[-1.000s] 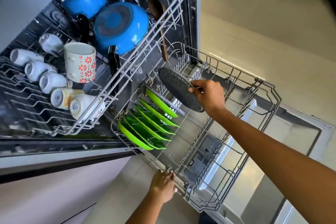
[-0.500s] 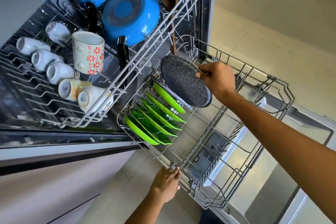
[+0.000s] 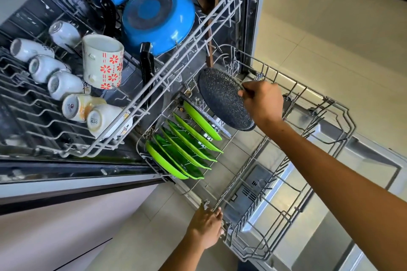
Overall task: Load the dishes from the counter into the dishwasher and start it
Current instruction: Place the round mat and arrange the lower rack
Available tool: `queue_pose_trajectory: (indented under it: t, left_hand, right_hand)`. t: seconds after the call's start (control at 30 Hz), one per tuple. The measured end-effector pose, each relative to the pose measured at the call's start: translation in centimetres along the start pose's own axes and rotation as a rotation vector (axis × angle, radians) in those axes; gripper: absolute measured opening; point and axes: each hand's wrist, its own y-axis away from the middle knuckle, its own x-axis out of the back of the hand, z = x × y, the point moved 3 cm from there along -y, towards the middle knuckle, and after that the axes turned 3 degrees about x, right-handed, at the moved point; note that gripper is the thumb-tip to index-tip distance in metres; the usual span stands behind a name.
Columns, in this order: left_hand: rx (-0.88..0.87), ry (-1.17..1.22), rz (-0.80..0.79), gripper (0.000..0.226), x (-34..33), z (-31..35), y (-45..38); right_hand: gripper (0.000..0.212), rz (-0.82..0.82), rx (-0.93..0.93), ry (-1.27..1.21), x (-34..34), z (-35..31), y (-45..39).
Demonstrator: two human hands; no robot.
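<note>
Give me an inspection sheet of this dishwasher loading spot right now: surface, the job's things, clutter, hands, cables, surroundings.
Surface: lower rack pulled out over the open door; its near half bare.
Job's things: speckled pan held tilted over the lower rack; green plates on edge in a row; upper rack holds blue pots, floral mug, white cups, wooden spoon.
Clutter: nothing seen.
Hands: right hand grips the pan's edge; left hand holds the lower rack's near rim.
Cables: nothing seen.
Surroundings: pale tiled floor; light cabinet front on the left.
</note>
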Motion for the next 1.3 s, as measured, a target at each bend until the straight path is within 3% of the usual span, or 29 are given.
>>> queue_pose_trajectory:
  t: [0.27,0.53,0.83,1.0,1.3]
  left_hand:
    - [0.008,0.019,0.038,0.058,-0.2,0.0,0.1]
    - [0.016,0.068,0.006,0.058,-0.5,-0.2,0.1]
    - [0.010,0.060,0.033,0.058,-0.4,-0.3,0.3]
    - [-0.002,0.063,0.032,0.058,-0.5,-0.4,0.3]
    - [0.001,0.100,0.056,0.058,-0.9,-0.7,0.2]
  right_hand:
    - [0.015,-0.067,0.015,0.004,0.3,0.2,-1.3]
    - [0.022,0.051,0.023,-0.041,1.6,-0.8,-2.8]
    - [0.016,-0.087,-0.023,-0.034,-1.8,-0.7,-2.8]
    - [0.015,-0.249,0.037,0.075,-4.5,-1.6,-1.6]
    - [0.016,-0.094,0.004,0.099,-4.6,-0.8,-1.7]
